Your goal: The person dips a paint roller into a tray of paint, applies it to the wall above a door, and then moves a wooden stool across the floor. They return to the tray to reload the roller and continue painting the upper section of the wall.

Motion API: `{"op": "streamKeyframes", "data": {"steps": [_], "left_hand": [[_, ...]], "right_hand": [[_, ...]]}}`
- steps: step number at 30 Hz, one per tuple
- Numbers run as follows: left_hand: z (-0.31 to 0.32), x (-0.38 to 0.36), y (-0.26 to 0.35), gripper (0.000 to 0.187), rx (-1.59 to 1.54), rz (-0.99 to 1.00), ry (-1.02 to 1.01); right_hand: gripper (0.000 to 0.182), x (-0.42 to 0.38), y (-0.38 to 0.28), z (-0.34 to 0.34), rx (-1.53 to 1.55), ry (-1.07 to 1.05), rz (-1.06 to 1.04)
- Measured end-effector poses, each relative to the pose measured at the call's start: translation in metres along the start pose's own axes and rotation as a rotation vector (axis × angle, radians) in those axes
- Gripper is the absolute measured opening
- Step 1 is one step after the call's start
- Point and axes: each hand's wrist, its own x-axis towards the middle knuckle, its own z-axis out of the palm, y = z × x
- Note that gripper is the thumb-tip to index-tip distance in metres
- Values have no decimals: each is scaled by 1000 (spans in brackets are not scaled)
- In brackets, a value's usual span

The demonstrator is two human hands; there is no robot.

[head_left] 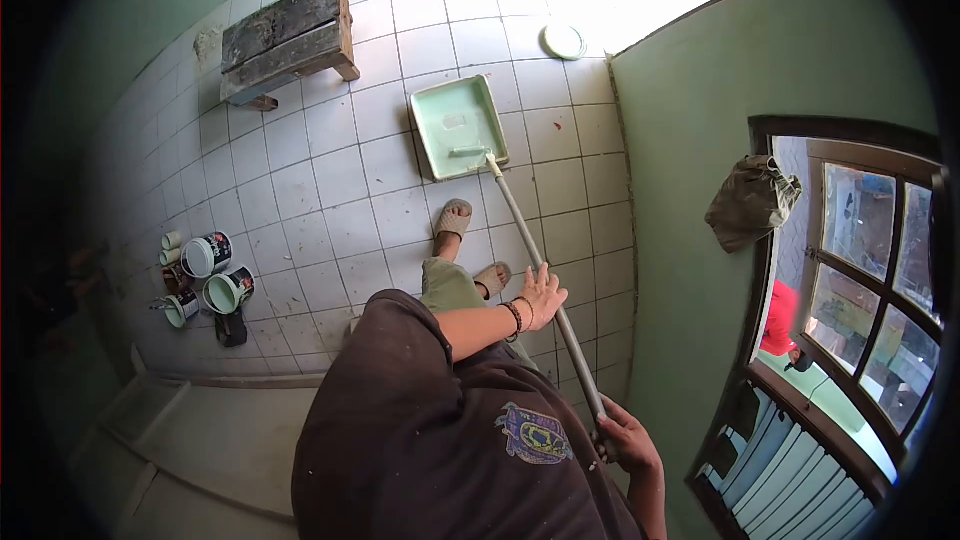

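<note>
A paint roller on a long pole point(520, 215) slants from the paint tray up toward my body. My left hand point(541, 297), with dark bracelets at the wrist, grips the pole partway along. Lower down, near the pole's end, my right hand point(628, 442) is closed around it beside my hip. The roller head point(467, 152) rests inside the near end of the square tray point(422, 140), coated in pale green paint. A bare patch shows through the paint in the tray's middle.
A worn wooden bench point(285, 35) stands at the upper left. Several paint pails point(229, 288) sit at the left. A round lid point(564, 41) lies near the green wall point(680, 70). A cloth bag point(750, 205) hangs by the window; a person in red point(780, 320) is outside.
</note>
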Motion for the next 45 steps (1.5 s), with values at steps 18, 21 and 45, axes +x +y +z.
{"op": "streamKeyframes", "data": {"steps": [18, 21, 45], "left_hand": [[-10, -6, -24, 27, 11, -41, 152], [-7, -9, -20, 24, -56, -74, 48], [-34, -6, -73, 25, -47, -172, 71]], "right_hand": [[52, -21, -38, 57, -26, 153, 12], [52, -23, -37, 58, -42, 178, 76], [50, 13, -63, 90, -270, 192, -37]]}}
